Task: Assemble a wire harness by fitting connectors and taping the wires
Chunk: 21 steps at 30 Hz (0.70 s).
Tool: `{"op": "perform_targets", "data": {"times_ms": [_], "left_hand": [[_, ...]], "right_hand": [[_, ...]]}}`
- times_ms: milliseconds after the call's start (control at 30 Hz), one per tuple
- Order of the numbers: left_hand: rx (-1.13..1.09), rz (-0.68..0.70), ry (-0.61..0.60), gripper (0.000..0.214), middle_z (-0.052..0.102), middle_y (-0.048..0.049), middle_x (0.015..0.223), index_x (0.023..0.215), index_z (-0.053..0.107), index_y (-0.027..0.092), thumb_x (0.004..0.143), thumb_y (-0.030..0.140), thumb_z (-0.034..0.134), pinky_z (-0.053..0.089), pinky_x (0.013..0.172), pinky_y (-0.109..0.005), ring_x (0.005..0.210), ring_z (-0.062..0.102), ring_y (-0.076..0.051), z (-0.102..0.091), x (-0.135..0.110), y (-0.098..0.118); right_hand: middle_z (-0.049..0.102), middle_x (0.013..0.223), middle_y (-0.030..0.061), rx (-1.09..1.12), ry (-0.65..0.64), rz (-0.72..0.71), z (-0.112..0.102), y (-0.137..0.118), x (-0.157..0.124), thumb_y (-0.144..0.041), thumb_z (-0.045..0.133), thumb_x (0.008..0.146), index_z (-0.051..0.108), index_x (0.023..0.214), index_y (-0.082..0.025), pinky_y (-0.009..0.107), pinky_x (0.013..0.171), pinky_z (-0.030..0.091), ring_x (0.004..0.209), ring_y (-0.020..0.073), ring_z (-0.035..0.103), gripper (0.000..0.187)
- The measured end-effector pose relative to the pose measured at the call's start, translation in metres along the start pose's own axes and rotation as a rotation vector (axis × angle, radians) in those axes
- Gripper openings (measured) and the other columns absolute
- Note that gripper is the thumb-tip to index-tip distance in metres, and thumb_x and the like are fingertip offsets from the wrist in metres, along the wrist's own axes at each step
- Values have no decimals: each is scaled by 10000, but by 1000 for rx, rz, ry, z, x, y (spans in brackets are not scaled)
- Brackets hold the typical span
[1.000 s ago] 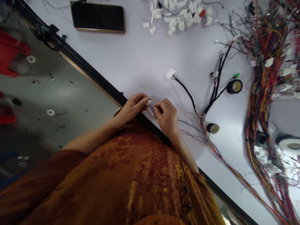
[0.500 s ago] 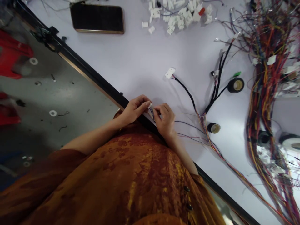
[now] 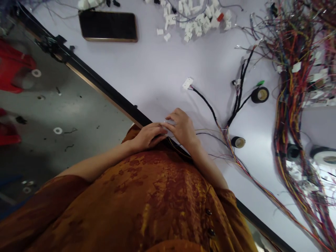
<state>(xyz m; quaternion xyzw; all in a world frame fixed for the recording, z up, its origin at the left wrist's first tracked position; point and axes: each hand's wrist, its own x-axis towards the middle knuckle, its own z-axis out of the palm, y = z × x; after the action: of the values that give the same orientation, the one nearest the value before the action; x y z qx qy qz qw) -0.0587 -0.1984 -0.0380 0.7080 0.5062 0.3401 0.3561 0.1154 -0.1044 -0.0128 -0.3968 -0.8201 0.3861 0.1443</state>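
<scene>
My left hand (image 3: 150, 135) is closed at the table's front edge, its fingers wrapped around a small white connector that is now mostly hidden. My right hand (image 3: 183, 128) meets it, with bent fingers touching the left fingertips; whatever they pinch is too small to make out. Thin wires (image 3: 206, 133) pass from beneath my hands to the wire harness (image 3: 243, 167) on the right. One black-taped branch (image 3: 206, 99) of this harness ends in a white connector block (image 3: 187, 83).
Two black tape rolls (image 3: 259, 95) (image 3: 238, 142) sit beside the harness. A thick bundle of coloured wires (image 3: 285, 115) lies farther right. Loose white connectors (image 3: 196, 25) are heaped at the back, with a phone (image 3: 108, 26) to their left. A black rail (image 3: 105, 87) borders the table.
My left hand has lowered slightly, and its fingers now cover the white connector. The right hand has turned and shifted left, its fingers reaching to the left fingertips. The view has shifted slightly.
</scene>
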Motion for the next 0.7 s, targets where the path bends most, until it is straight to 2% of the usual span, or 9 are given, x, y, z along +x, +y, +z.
{"op": "perform_targets", "data": {"times_ms": [67,133,300,400,533,600,700], "left_hand": [[12,52,-22,168,719,-62,846,897,670,219,919,347,565,546,987,-418,839,695,-194,2,-2,-4],[21,82,-26,148,713,-48,814,906,665,222,921,330,564,516,1058,-448,804,697,-183,3,-3,-7],[-27,110,35,103,736,-57,883,962,653,206,914,263,583,501,1085,-462,859,717,-172,4,-5,-8],[-67,92,61,102,747,-67,939,970,649,201,907,253,588,487,1103,-467,929,722,-179,2,-6,-8],[-59,60,89,119,757,-83,1017,976,659,210,910,253,570,476,1118,-472,1035,714,-204,3,-7,-8],[-70,45,110,118,761,-80,1028,968,663,215,910,268,575,478,1116,-473,1029,718,-207,4,-7,-6],[-121,-37,154,127,754,-92,1078,976,661,205,914,292,592,491,1090,-459,1044,710,-211,4,-7,-1]], "right_hand": [[629,930,55,-62,-75,-19,0,-4,4,-317,657,915,672,847,-180,318,808,448,888,178,574,154],[625,914,45,-54,-96,-6,-4,-6,2,-289,646,924,670,847,-178,303,786,445,853,162,574,138],[631,975,61,-83,-158,66,-7,-7,-15,-239,673,897,679,947,-165,305,784,457,868,171,585,90],[627,1003,87,-151,-120,58,7,-11,-20,-230,618,928,669,931,-169,329,812,468,919,197,572,80],[631,969,94,-278,-46,35,23,-20,-21,-198,527,962,645,858,-188,351,798,472,894,210,556,157],[635,977,104,-337,-8,42,24,-22,-21,-169,494,962,630,865,-189,361,790,470,883,215,552,168],[629,969,129,-378,49,124,18,-18,-16,-88,448,935,585,828,-185,381,787,461,863,222,551,199]]}}
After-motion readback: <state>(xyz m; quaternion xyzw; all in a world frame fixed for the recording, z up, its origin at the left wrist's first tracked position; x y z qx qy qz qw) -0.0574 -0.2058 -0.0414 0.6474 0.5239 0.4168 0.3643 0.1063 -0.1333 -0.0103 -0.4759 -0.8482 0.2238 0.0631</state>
